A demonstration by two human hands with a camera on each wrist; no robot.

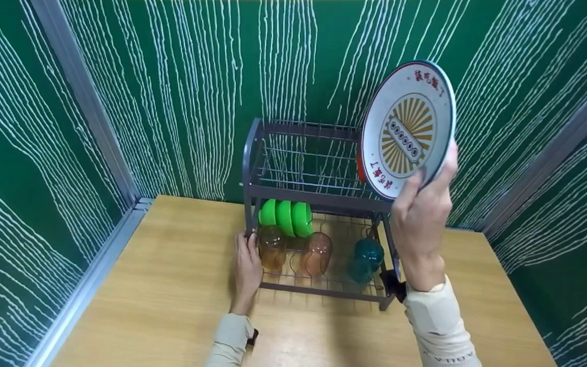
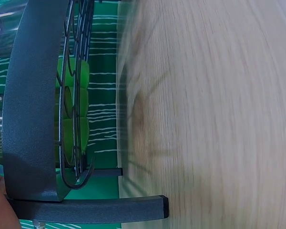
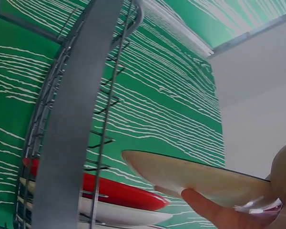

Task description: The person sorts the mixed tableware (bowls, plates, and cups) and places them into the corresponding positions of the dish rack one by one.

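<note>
My right hand [image 1: 423, 219] grips a white plate [image 1: 382, 132] with a sunburst centre and red characters, thumb on its face. The plate is tilted, raised over the right end of a dark two-tier dish rack [image 1: 314, 196]. In the right wrist view, the plate's pale underside [image 3: 195, 174] hangs apart from a red plate [image 3: 124, 192] and a white plate [image 3: 126, 213] standing in the rack. My left hand [image 1: 247, 265] holds the rack's left side by the lower tier; the left wrist view shows only a bit of it.
Three green bowls [image 1: 286, 218] lie sideways on the lower tier. In front of them sit an amber glass [image 1: 273, 250], a pink glass [image 1: 317, 255] and a teal glass [image 1: 367, 259]. The rack stands on a wooden table [image 1: 171, 285] before green, white-streaked walls [image 1: 196, 92].
</note>
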